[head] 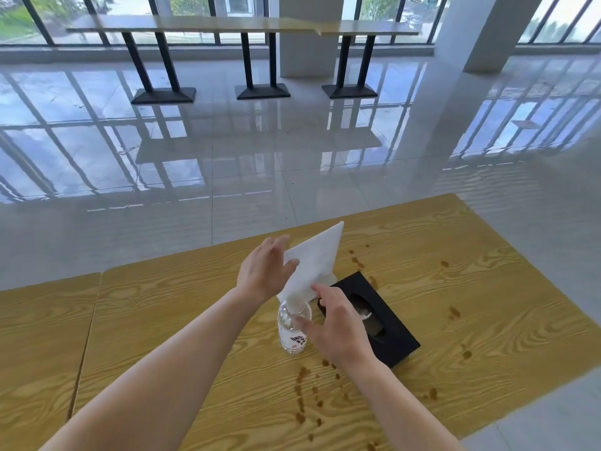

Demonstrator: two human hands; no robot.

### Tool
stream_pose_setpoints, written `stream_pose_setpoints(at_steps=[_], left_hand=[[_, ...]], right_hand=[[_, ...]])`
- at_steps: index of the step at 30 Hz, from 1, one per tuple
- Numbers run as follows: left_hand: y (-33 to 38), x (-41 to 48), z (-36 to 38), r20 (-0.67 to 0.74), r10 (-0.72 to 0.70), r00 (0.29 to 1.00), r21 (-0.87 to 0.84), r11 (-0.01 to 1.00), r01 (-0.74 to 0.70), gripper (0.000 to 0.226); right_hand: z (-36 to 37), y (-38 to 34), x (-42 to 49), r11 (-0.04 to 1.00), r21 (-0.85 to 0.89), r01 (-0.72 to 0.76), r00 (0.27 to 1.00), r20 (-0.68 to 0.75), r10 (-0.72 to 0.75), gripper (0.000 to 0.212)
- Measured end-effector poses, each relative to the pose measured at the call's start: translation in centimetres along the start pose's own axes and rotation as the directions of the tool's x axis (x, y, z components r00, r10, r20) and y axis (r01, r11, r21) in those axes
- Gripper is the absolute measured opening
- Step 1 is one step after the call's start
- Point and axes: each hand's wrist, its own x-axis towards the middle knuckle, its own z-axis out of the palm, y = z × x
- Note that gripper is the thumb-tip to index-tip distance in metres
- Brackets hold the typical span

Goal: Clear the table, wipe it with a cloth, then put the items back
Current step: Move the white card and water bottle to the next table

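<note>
Pinching white square cloth point(317, 255) in left hand point(263, 271), corner pointing away; clear plastic bottle point(291, 336) just beneath nearer right hand point(341, 330), grip unreadable

Bottle point(292, 327) stands on table point(487, 288), box point(400, 340) just right of it. Tissue sheet point(317, 258) above both, towards far side. Spill spots point(300, 395) near of bottle. Second table point(39, 336) abuts left.

Single wide-angle view from the person's head, looking forward and down. The yellow wood-grain desk point(455, 271) lies close below, bare forearms point(162, 369) entering from the bottom edge; glossy tiled floor point(260, 177) and tall windows point(78, 14) stretch beyond.
</note>
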Motion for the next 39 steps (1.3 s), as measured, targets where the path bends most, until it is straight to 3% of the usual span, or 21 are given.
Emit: stream_pose_setpoints(at_steps=[6,11,17,25,34,39], left_hand=[[0.2,1.1,0.4,0.015,-0.014,1.0,-0.06,0.998,0.014,0.014],[-0.3,1.2,0.7,-0.073,-0.019,0.997,-0.114,0.993,0.011,0.014],[-3.7,-0.7,-1.3,-0.194,-0.081,0.978,-0.145,0.988,0.053,0.013],[-10.0,-7.2,-6.7,-0.4,-0.245,0.883,-0.135,0.969,0.207,0.014],[-15.4,-16.3,-11.6,-0.52,-0.408,0.751,-0.142,0.908,0.395,0.015],[-19.4,-21.2,-14.3,-0.587,-0.451,0.672,-0.155,0.878,0.454,0.014]], right_hand=[[0.4,-0.5,1.0,0.998,-0.032,0.057,0.996,0.064,-0.055,0.072],[0.7,-1.0,1.4,0.993,0.045,0.108,0.991,0.079,-0.112,0.034],[1.0,-1.2,1.3,0.978,0.171,0.119,0.99,0.056,-0.13,0.016],[1.8,-3.7,2.6,0.963,0.21,0.171,0.972,0.122,-0.199,0.015],[5.3,-10.1,4.2,0.915,0.176,0.363,0.889,0.229,-0.397,0.021],[9.3,-15.0,4.0,0.902,0.187,0.389,0.86,0.279,-0.428,0.021]])
